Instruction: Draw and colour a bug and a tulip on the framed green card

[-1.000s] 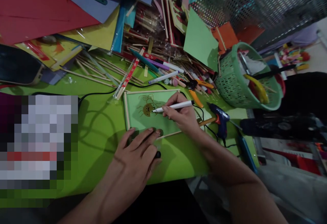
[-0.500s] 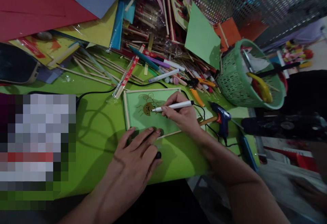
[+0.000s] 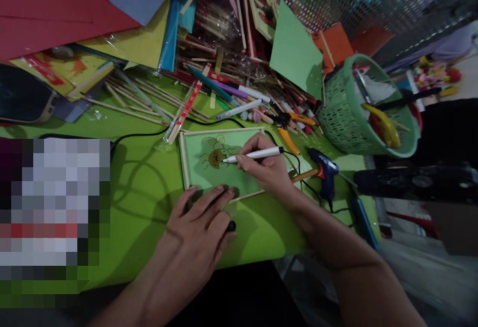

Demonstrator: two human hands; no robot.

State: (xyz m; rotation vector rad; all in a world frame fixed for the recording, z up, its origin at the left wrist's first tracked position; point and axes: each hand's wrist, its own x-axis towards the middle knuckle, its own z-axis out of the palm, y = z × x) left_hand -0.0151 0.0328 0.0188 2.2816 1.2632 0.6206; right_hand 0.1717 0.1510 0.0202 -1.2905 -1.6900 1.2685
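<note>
Pinching the slim white marker (image 3: 259, 154), the right hand (image 3: 268, 171) should stroke lightly; the spread left hand (image 3: 201, 230) should steady the green rectangular wood-edged card (image 3: 244, 180) at its near edge.

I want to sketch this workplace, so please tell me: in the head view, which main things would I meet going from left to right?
Red sheet, left hand, right hand, glue gun, green basket.
</note>
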